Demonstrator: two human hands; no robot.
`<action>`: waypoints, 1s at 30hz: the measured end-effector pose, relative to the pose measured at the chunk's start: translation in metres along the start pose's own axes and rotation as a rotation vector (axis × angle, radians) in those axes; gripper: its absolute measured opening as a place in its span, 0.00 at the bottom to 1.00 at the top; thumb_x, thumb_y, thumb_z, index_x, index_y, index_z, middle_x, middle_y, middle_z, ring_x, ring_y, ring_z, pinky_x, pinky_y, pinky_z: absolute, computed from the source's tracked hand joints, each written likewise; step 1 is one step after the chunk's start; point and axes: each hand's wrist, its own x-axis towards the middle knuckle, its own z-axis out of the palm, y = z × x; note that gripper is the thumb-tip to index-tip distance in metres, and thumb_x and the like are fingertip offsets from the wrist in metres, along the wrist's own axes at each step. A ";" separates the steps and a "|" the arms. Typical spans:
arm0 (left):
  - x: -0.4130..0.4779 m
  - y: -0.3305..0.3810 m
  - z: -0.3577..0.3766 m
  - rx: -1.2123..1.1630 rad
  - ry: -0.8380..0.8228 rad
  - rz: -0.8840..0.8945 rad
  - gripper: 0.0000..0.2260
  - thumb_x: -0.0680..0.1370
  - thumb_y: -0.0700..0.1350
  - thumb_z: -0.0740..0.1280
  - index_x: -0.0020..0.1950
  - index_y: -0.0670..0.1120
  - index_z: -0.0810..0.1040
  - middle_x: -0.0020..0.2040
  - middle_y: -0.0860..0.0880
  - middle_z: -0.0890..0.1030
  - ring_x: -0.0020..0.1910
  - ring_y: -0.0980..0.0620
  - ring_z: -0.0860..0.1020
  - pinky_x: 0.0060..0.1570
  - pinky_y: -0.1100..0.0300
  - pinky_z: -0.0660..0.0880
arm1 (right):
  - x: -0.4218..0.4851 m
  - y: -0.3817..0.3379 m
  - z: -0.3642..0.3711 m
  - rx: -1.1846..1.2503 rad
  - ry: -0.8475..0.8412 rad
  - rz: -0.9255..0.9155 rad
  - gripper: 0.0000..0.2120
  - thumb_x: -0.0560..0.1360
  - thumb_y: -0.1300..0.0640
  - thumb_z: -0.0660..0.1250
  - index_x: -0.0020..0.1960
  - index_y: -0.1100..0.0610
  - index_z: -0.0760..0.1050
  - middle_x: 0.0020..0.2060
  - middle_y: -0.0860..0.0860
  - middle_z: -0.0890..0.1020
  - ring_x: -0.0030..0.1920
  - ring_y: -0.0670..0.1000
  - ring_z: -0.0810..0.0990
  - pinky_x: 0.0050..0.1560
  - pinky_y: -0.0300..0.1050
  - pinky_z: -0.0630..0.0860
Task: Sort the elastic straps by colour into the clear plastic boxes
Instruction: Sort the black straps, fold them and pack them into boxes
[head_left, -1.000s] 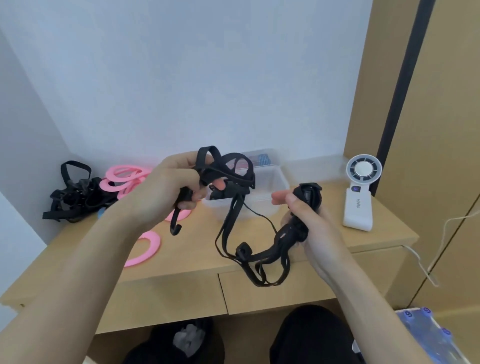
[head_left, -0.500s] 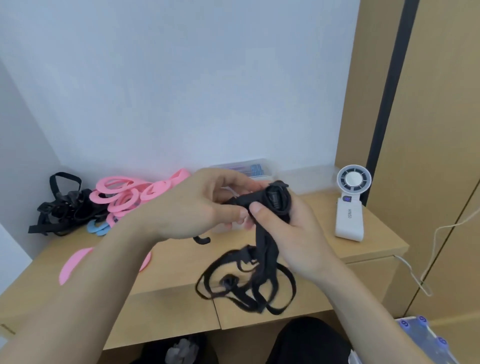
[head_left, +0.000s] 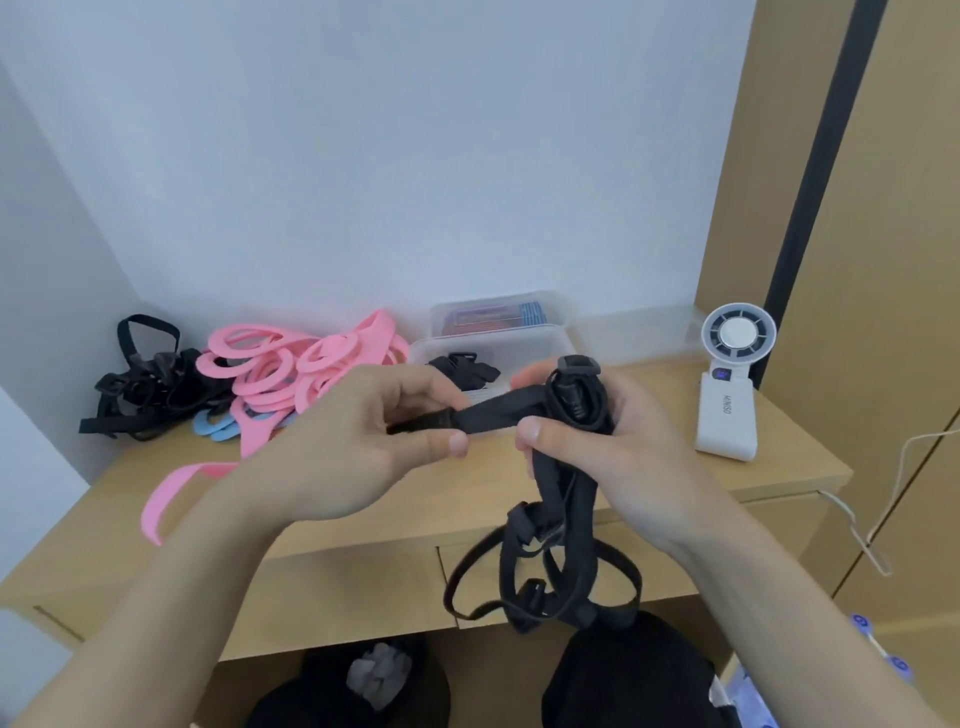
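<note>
Bundling a black strap (head_left: 493, 410) for binning, by the look of it. Left hand (head_left: 358, 447) pinches one end betw thumb + fingers. Right hand (head_left: 628, 457) is curled round the bunched part, buckle sticking out on top, thumb pressed on the webbing. Strap is held up in front of the desk (head_left: 789, 460), a short run pulled flat betw the hands. The rest hangs in loops below the right hand, past the desk edge.

Step, imo: gather/fold, not yet the drop. Next move prob needs the dangling loops taken in, then a carry fwd to the near clear box (head_left: 535, 351). That one already has black strap in it, so colour matches. Loops must clear the desk edge + box rim or they'll snag or hang out.

Hard to see:
- strap end inside the left hand is covered by fingers
- hanging loops are blurred, can't tell if one strap or several tangled
- rear box (head_left: 563, 312) shows sth blue/red, contents unclear
- blue straps (head_left: 218, 426) partly buried under the pink pile (head_left: 301, 374)
- black heap (head_left: 150, 384) in the corner unsorted, count n/a
</note>
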 end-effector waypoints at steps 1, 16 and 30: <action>0.000 -0.001 -0.001 0.046 0.089 0.013 0.06 0.75 0.41 0.75 0.47 0.52 0.82 0.45 0.56 0.86 0.45 0.62 0.81 0.44 0.69 0.72 | 0.000 0.001 0.001 0.007 0.004 0.014 0.16 0.72 0.63 0.74 0.59 0.53 0.80 0.41 0.57 0.83 0.39 0.56 0.80 0.44 0.53 0.79; 0.006 -0.014 0.043 -0.346 0.465 0.021 0.17 0.75 0.24 0.55 0.50 0.46 0.70 0.42 0.49 0.79 0.37 0.56 0.74 0.38 0.65 0.70 | -0.013 0.022 0.046 0.096 -0.202 0.120 0.11 0.78 0.63 0.66 0.39 0.69 0.76 0.33 0.59 0.82 0.37 0.55 0.80 0.44 0.49 0.79; -0.005 -0.030 0.040 -1.442 0.592 0.082 0.21 0.62 0.26 0.55 0.48 0.42 0.75 0.39 0.45 0.75 0.39 0.47 0.72 0.55 0.50 0.68 | -0.020 0.031 0.063 0.152 -0.074 0.150 0.12 0.78 0.59 0.69 0.41 0.66 0.72 0.29 0.57 0.73 0.29 0.53 0.72 0.37 0.48 0.72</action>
